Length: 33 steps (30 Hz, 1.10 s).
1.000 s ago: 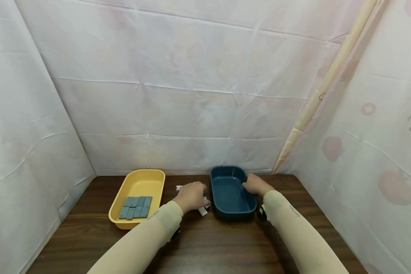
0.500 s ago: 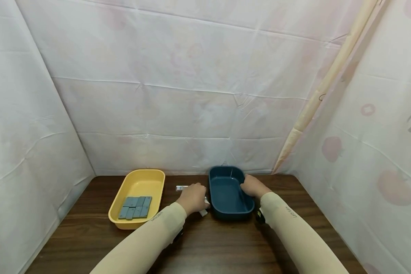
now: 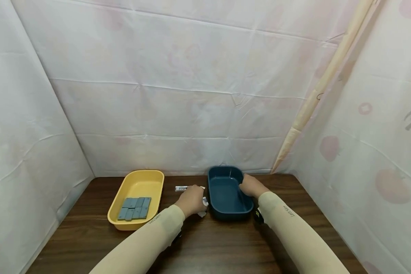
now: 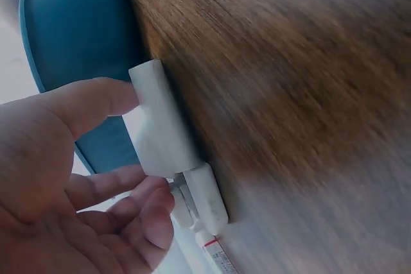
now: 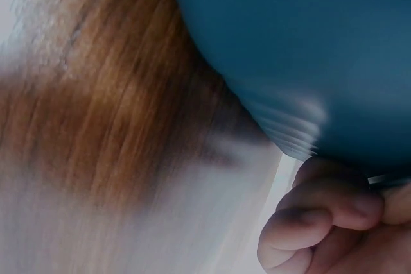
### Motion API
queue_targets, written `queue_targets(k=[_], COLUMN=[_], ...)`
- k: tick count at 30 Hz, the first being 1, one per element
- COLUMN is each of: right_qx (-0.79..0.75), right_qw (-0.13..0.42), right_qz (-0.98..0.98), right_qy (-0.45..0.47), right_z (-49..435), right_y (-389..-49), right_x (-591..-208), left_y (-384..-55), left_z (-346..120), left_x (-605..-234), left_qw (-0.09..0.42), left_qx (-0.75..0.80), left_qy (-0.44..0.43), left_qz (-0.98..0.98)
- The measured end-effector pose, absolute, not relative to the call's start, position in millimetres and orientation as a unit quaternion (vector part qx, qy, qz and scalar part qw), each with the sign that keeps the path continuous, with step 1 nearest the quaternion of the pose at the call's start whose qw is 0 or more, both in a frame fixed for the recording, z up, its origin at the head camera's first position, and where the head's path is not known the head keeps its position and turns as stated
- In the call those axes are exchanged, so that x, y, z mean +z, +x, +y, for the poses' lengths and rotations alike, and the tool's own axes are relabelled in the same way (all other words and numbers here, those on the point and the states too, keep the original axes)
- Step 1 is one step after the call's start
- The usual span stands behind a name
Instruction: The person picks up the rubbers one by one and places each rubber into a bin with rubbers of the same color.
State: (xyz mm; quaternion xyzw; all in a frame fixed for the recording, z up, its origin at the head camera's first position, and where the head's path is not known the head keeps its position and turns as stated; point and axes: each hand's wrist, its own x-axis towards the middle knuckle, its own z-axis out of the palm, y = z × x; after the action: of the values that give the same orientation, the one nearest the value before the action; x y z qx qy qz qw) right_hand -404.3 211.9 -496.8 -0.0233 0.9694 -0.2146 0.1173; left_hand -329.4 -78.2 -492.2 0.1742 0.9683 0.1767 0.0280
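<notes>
My left hand [image 3: 191, 200] is low over the table, just left of the blue plastic bin [image 3: 230, 215]. In the left wrist view its thumb and forefinger pinch a white rectangular block [image 4: 159, 123] at its two ends. Close by the fingers lies another white piece with a rounded end [image 4: 209, 200], and beyond it a white item with a red band and small print [image 4: 218, 255]. The curled fingers of my right hand [image 3: 254, 186] grip the bin's right rim. In the right wrist view the right fingers [image 5: 308, 229] show beside the blue wall; the thumb is hidden.
A yellow bin [image 3: 113, 220] stands at the left, with several grey-blue rectangular tiles [image 3: 135, 208] lying flat in its near half. A white printed strip [image 3: 181, 188] lies behind my left hand. White curtains [image 3: 178, 114] close off the back and sides of the wooden table [image 3: 222, 247].
The blue bin and my right hand have shifted slightly left. My left hand has closed in on the white block, and more of the printed strip behind it shows.
</notes>
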Motion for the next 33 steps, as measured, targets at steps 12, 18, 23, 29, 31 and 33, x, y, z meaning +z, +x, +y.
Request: queue_targets(k=[12, 18, 23, 29, 31, 33], right_qx=[-0.211, -0.215, -0.216, -0.212, -0.210, -0.205], right_qw=[0.115, 0.117, 0.113, 0.111, 0.111, 0.108], right_qz=[0.970, 0.969, 0.970, 0.971, 0.971, 0.972], right_qy=[-0.034, -0.022, -0.023, -0.023, -0.022, -0.023], right_z=[214, 210, 208, 209, 209, 209], right_y=[-402, -401, -400, -399, -400, -402], right_x=[-496, -494, -493, -493, -495, -496], left_y=[-335, -336, -338, -335, -334, -333], left_z=[-87, -86, -78, -58, -50, -41], left_x=[-482, -473, -465, -455, -454, -454], left_qw=[0.014, 0.003, -0.040, -0.060, -0.055, -0.050], left_qx=[0.283, 0.322, 0.335, 0.366, 0.363, 0.350], left_qy=[0.138, 0.130, 0.127, 0.147, 0.159, 0.173], left_qz=[0.949, 0.938, 0.933, 0.917, 0.917, 0.919])
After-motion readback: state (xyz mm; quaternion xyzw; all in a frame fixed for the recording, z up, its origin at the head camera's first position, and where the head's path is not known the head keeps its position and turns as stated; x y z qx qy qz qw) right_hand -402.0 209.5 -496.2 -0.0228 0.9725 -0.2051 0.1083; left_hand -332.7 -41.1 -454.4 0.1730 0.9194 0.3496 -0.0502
